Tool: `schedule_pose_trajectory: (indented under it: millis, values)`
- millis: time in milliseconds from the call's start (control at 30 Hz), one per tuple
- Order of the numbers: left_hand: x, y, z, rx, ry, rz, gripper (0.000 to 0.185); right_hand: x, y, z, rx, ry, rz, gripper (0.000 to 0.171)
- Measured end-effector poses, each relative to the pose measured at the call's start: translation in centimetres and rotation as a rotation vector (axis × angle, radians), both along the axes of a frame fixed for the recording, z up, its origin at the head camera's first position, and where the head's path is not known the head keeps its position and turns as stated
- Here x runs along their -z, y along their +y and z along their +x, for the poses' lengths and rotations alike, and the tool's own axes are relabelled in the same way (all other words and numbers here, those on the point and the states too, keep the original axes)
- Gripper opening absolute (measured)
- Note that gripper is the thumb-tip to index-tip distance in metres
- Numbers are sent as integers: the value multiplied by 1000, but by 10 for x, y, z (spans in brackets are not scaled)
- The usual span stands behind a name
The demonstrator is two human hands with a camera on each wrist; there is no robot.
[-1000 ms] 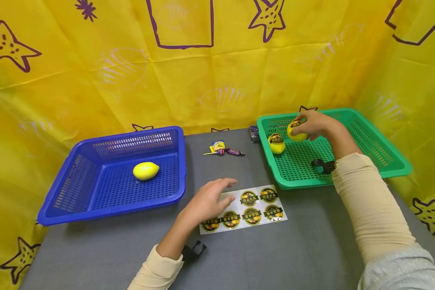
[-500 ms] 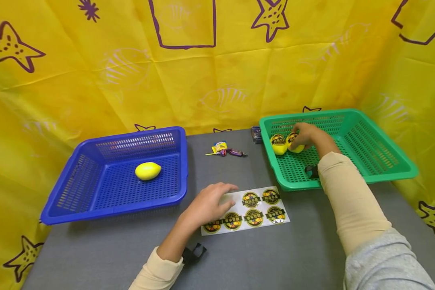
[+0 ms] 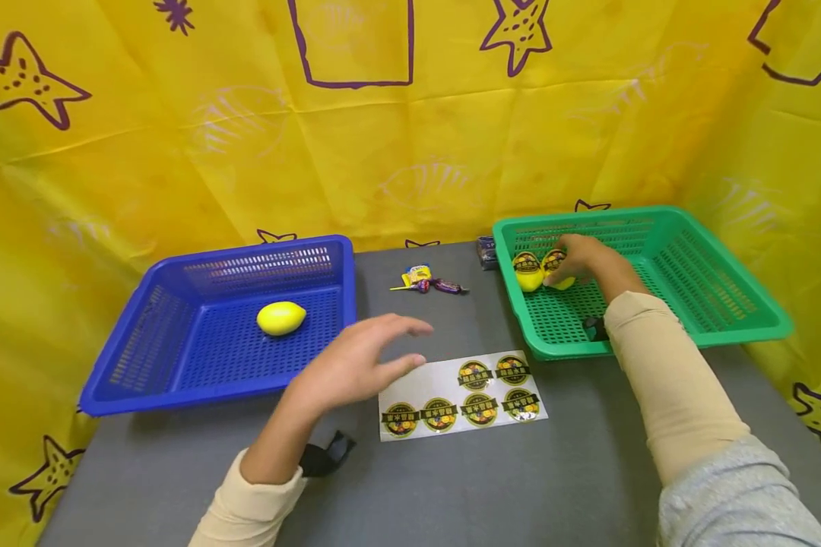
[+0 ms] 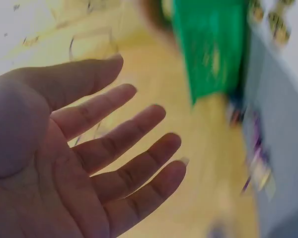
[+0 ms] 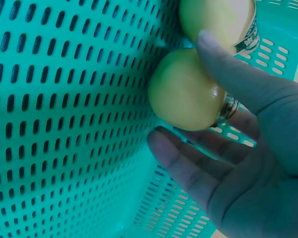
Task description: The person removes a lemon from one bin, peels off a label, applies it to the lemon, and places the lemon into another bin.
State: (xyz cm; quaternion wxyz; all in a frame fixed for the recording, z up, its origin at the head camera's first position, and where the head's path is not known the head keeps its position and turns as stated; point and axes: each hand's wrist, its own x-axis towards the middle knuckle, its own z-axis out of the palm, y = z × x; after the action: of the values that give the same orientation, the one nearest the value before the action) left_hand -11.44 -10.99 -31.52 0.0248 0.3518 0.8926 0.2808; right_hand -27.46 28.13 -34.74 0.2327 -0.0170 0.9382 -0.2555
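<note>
My right hand (image 3: 584, 258) is inside the green basket (image 3: 732, 338) around a yellow lemon (image 5: 184, 91) with a round black label. In the right wrist view the thumb lies against the lemon's upper side, while the loosely spread fingers pass beneath and behind it. The lemon rests on the basket floor. A second labelled lemon (image 3: 528, 275) sits right beside it. My left hand (image 3: 349, 361) hovers with spread fingers and nothing in it, left of a white sticker sheet (image 3: 427, 377) bearing several round fruit labels; the sheet's upper left part has no labels.
On the left stands a blue basket (image 3: 205, 399) with one unlabelled lemon (image 3: 281, 318). Wrapped candies (image 3: 445, 286) and a lollipop (image 3: 420, 286) lie at the back middle. A small dark packet (image 3: 486, 253) touches the green basket's side. Yellow cloth (image 3: 383, 129) hangs behind.
My right hand has lowered the labelled lemon into the green basket beside the other one, and its fingers have loosened. The left hand has drawn back leftward from the sticker sheet.
</note>
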Motion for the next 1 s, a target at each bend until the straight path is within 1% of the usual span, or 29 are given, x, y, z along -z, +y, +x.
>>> schedule_pose_trajectory:
  millis: [67, 133, 200, 233, 267, 333, 367, 433, 467, 500, 567, 667, 700, 767, 800, 900, 967, 1000]
  values:
    - [-18, -21, -13, -54, 1, -18, 39, -2, 3, 1, -2, -12, 6, 96]
    - [-34, -45, -31, -127, -41, -70, 41, -5, 8, 3, -14, -26, 7, 97]
    - [-46, -67, -51, -212, -121, -166, 45, -11, 15, 6, -18, -59, -10, 98]
    - [-50, -78, -62, -253, -169, -237, 48, -15, 19, 8, -20, -81, -17, 98]
    - [-54, -88, -72, -294, -239, -302, 51, -20, 24, 10, -27, -104, -15, 98]
    - [-54, -103, -92, -372, -411, -418, 59, -31, 31, 15, -56, -157, -10, 94]
    - [-52, -110, -100, -416, -505, -464, 63, -37, 33, 18, -82, -182, 4, 92]
    - [-45, -121, -114, -484, -668, -531, 68, -49, 32, 27, -161, -209, 48, 84]
    - [-40, -125, -118, -533, -749, -526, 69, -54, 29, 32, -209, -209, 70, 80]
    - [-35, -128, -122, -553, -811, -523, 69, -59, 24, 38, -258, -195, 86, 75]
    - [-24, -134, -127, -552, -880, -510, 67, -64, 11, 54, -329, -150, 102, 60]
    - [-11, -136, -131, -496, -926, -453, 60, -63, -9, 86, -414, -5, 90, 45]
    - [-8, -136, -132, -455, -923, -451, 59, -60, -15, 97, -433, 43, 76, 42]
    - [-4, -135, -134, -416, -906, -444, 58, -51, -24, 118, -468, 132, 43, 39]
    - [-3, -133, -135, -408, -898, -439, 59, -47, -27, 128, -479, 175, 25, 36]
    - [0, -128, -137, -393, -874, -464, 61, -34, -33, 149, -447, 266, -7, 35]
    - [4, -126, -136, -387, -800, -536, 62, -27, -33, 156, -409, 314, -26, 36]
    - [6, -126, -136, -387, -759, -576, 61, -24, -32, 158, -386, 323, -41, 38]
